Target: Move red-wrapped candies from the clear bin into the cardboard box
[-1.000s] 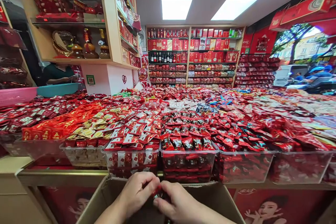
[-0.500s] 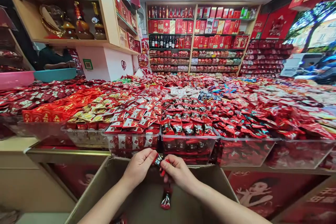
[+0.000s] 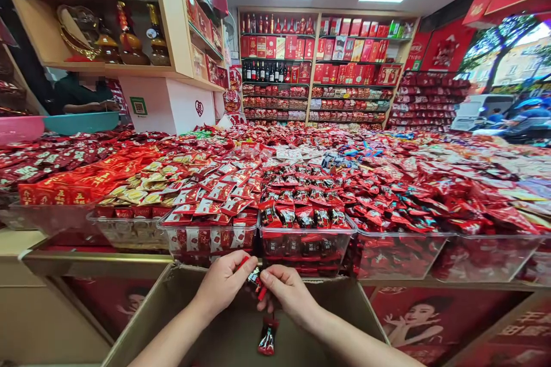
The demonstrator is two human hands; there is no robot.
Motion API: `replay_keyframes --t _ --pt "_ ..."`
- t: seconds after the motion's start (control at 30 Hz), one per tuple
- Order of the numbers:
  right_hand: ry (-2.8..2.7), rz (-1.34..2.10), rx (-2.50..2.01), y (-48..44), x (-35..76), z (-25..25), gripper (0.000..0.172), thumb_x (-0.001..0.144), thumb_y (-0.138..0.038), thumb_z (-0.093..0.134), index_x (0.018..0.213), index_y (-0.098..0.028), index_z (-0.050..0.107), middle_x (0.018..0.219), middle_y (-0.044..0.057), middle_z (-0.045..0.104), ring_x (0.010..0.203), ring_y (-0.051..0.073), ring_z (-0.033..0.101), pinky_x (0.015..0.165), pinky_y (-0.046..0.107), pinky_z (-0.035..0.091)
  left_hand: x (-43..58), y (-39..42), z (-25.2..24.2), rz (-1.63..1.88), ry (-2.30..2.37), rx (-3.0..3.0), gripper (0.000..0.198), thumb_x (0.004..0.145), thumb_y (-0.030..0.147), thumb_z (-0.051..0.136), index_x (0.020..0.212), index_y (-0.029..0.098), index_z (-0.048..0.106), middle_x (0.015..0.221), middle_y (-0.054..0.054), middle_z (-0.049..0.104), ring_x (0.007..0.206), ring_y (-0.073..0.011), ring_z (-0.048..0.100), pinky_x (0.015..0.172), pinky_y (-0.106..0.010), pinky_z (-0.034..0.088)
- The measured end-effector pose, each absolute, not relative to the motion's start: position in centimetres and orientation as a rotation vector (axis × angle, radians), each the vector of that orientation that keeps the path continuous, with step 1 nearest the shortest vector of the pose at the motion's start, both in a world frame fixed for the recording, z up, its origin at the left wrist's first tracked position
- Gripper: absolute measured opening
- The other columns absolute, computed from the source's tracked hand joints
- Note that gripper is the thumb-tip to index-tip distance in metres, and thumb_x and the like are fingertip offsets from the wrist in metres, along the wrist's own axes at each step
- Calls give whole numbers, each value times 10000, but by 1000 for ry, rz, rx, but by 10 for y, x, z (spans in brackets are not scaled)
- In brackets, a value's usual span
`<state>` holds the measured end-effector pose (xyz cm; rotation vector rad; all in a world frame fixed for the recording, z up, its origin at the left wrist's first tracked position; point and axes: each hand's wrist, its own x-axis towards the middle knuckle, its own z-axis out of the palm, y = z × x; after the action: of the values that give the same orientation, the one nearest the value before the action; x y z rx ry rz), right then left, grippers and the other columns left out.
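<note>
Between my two hands is a wrapped candy in a red, black and white wrapper. My left hand pinches its upper left end, with the thumb on top. The fingers of my right hand close on its right side. Below them a second red and dark wrapped candy hangs or lies over the inside of an open cardboard box; I cannot tell which. Just beyond my hands stands a clear plastic bin with matching candies in neat rows.
Neighbouring clear bins hold white-and-red packets, orange-red packets and red candies. Shelves of bottles and red boxes line the back wall. A person sits behind a teal basin at left.
The view has tilted up slightly and shifted. My hands remain together on the candy, with its wrapper turned a little. The lower candy still sits beneath them.
</note>
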<state>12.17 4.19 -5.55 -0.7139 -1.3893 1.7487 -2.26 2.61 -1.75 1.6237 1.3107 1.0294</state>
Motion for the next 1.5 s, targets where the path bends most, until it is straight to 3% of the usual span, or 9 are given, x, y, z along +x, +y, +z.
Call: replay_keyframes --t 0.33,0.47,0.7,1.07,1.5 --pt "-1379 1762 -701 39 125 -51 451 664 -538 546 647 -87 530 521 11 525 421 62 479 414 176 332 -24 27 -18 1005 1341 1578 328 793 459 399 646 180 489 514 66 454 452 -106 476 420 -207 418" --pt "-1363 1788 -706 39 123 -52 462 648 -549 556 644 -87 536 556 26 551 424 57 476 416 174 325 -25 29 -18 1011 1363 1606 337 794 460 405 653 172 509 473 71 457 397 -94 448 395 -193 357" --pt "-1284 1809 -786 42 121 -54 476 563 -557 619 640 -99 513 507 8 543 388 54 458 397 171 301 -26 31 -22 1046 1396 1612 387 769 516 401 583 181 459 429 108 324 313 -57 299 318 -173 228" --pt "-1305 1734 -768 41 117 -58 504 551 -595 595 629 -109 486 500 7 545 360 42 400 395 189 280 -27 33 -19 1022 1404 1599 444 736 579 387 667 165 532 438 103 374 298 -58 328 314 -174 232" --pt "-1348 1786 -774 39 117 -58 516 555 -621 567 614 -119 462 488 1 545 352 40 402 386 186 280 -27 34 -15 978 1420 1563 437 727 578 405 640 168 529 420 114 356 265 -48 314 291 -170 219"
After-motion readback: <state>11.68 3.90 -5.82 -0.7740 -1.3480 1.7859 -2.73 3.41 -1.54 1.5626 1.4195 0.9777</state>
